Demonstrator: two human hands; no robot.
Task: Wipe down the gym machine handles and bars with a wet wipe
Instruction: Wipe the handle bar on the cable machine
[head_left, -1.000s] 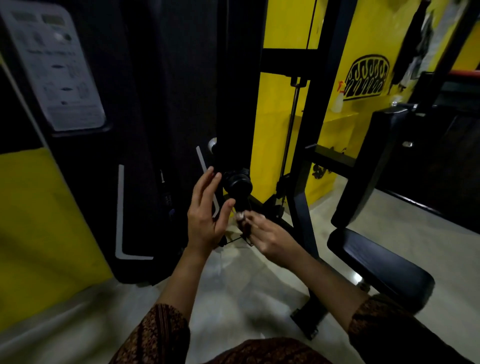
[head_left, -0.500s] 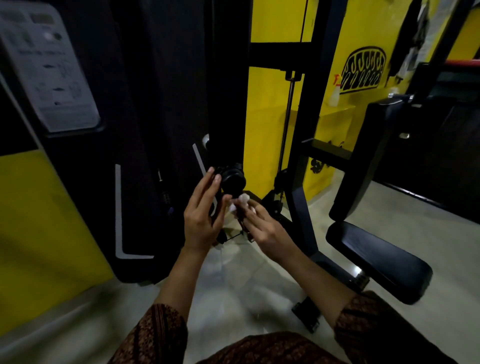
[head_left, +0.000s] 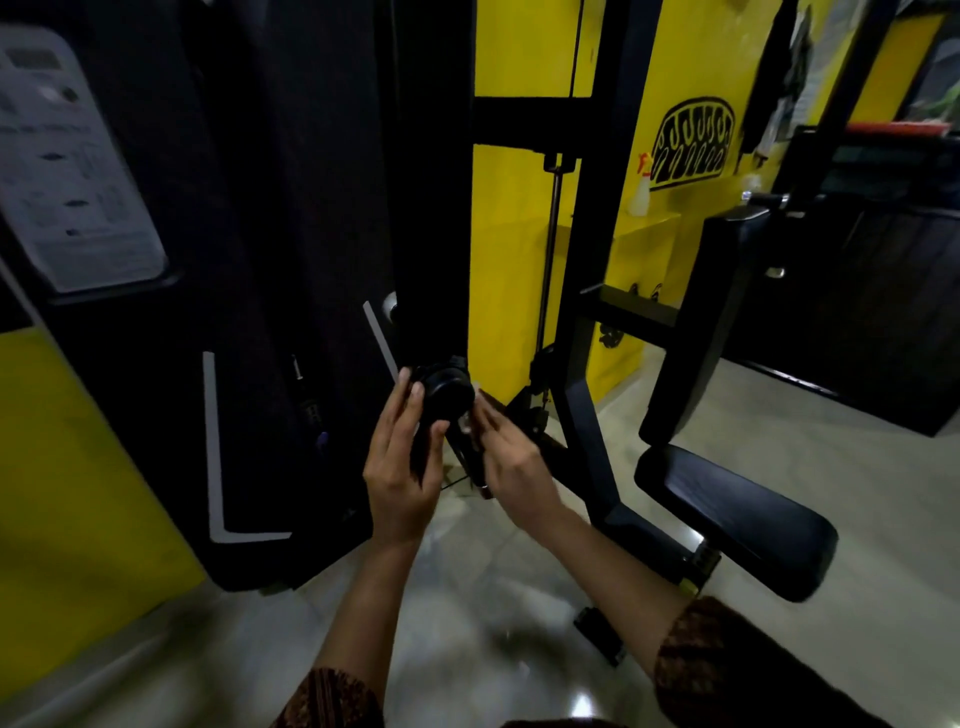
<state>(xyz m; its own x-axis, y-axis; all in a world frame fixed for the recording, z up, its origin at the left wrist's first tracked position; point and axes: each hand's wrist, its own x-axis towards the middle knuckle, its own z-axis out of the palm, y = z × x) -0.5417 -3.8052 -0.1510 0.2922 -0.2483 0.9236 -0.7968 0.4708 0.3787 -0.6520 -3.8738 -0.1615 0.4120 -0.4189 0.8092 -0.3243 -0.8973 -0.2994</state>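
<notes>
1. Closest to the camera are two patterned sleeves (head_left: 727, 670) at the bottom edge, with bare forearms reaching out over a shiny pale floor (head_left: 467, 597).
2. The left hand (head_left: 402, 473) is up with its fingers straight and together, laid against the left side of a round black knob (head_left: 448, 396), thumb under it. It's not gripping anything, just touching.
3. The right hand (head_left: 514, 460) comes in from the right with its fingers pointing at the same knob. There's a small pale scrap right at the fingertips that looks like the wet wipe (head_left: 466, 423), just under the knob's right edge. It's too blurry there, so I can't tell if the fingers are pinching it or only pressing it.
4. Right of the hands is a black seat pad (head_left: 737, 519), with a tall back pad (head_left: 696, 332) upright behind it.
5. On the left is the big black weight-stack cover (head_left: 234, 260) with a pale instruction placard (head_left: 67, 171) on it.
6. Far back there's a yellow wall (head_left: 519, 208), a spray bottle (head_left: 641, 192) on a ledge, and a black logo (head_left: 691, 150) just above and to its right.
</notes>
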